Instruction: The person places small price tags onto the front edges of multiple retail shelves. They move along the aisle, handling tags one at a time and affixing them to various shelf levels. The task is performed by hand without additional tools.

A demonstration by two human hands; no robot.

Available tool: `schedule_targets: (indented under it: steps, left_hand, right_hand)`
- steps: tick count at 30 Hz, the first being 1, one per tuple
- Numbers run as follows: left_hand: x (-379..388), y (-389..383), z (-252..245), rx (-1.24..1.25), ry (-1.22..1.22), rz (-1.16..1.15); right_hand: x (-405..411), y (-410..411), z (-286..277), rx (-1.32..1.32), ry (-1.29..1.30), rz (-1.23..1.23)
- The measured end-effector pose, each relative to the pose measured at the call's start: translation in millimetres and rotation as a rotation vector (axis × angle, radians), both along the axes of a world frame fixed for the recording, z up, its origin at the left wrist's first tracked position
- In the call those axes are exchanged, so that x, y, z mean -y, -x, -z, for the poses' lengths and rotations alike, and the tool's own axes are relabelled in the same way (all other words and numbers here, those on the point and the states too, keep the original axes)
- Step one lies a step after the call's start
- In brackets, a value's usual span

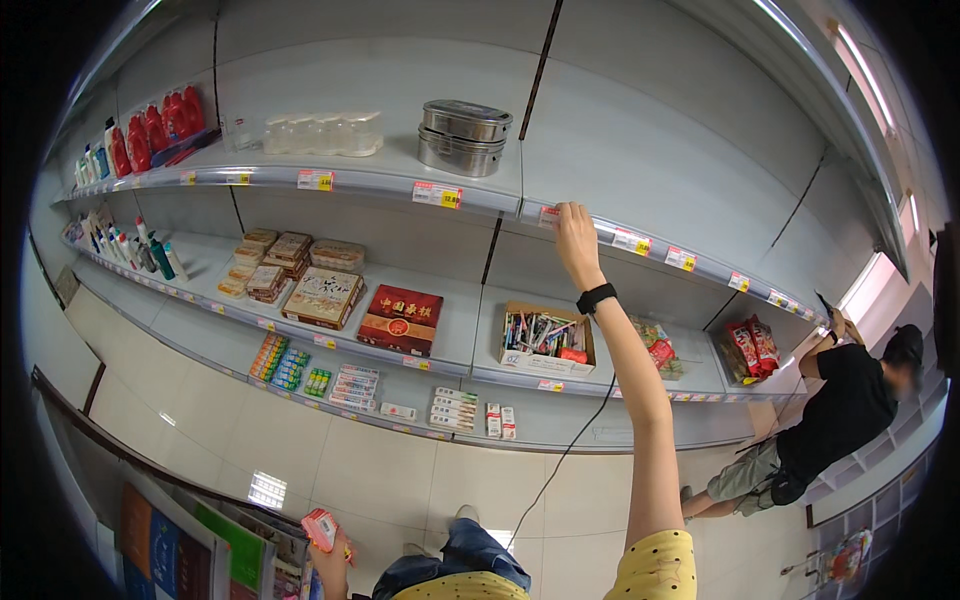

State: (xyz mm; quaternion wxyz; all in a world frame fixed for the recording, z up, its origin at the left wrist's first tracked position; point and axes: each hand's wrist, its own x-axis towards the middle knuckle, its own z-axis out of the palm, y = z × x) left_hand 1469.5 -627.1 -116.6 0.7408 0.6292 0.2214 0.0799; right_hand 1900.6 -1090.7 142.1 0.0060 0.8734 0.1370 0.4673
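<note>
My right hand [577, 244], with a black band on its wrist, is raised to the front edge of the upper shelf [525, 210]. Its fingertips touch a price label [550, 217] there; whether they pinch it cannot be told. Low at the left, my left hand [330, 562] holds a bundle of red and white price labels [322, 529]. Left of my right hand, two stacked metal lunch boxes [463, 139] stand on the upper shelf. Below it is a cardboard box of pens [546, 337].
A person in black [847, 405] stands at the right by the shelf end. A black cable [559, 465] hangs from the shelving to the floor near my feet. A rack of books or magazines [217, 540] is at the lower left. A red board-game box [400, 319] lies on the middle shelf.
</note>
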Motion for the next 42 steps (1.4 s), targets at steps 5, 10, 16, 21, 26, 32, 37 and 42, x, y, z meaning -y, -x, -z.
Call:
schedule_targets:
  steps: [5, 10, 16, 21, 26, 32, 37, 42]
  left_hand:
    - [18.2, -29.1, -22.0, -0.021, 0.034, 0.026]
    - [31.6, -52.0, -31.0, 0.013, 0.041, 0.041]
    - [46.3, -68.6, -46.7, -0.016, 0.033, 0.042]
    - [55.2, -80.9, -59.9, -0.023, 0.034, 0.062]
    - [64.7, -95.0, -45.3, 0.010, 0.079, 0.076]
    - [74.4, -106.8, -51.5, 0.017, 0.091, 0.142]
    - [79.8, -117.1, -63.3, 0.067, 0.108, 0.189]
    - [98.0, -137.1, -96.8, 0.132, 0.145, 0.252]
  right_hand:
    - [-7.0, -3.1, -7.7, 0.075, 0.029, 0.045]
    - [-11.3, -0.8, -1.6, 0.136, -0.019, 0.069]
    - [-18.1, 6.2, 3.6, 0.138, -0.077, 0.096]
    - [-14.4, 5.9, -2.9, 0.100, -0.076, 0.028]
    - [0.3, -2.2, -11.9, 0.049, 0.030, 0.013]
    - [4.3, -1.3, -27.8, 0.090, 0.024, 0.024]
    - [25.3, 38.1, -78.7, 0.009, -0.784, -0.302]
    - [-60.1, 135.7, 20.7, -0.979, -1.076, -0.634]
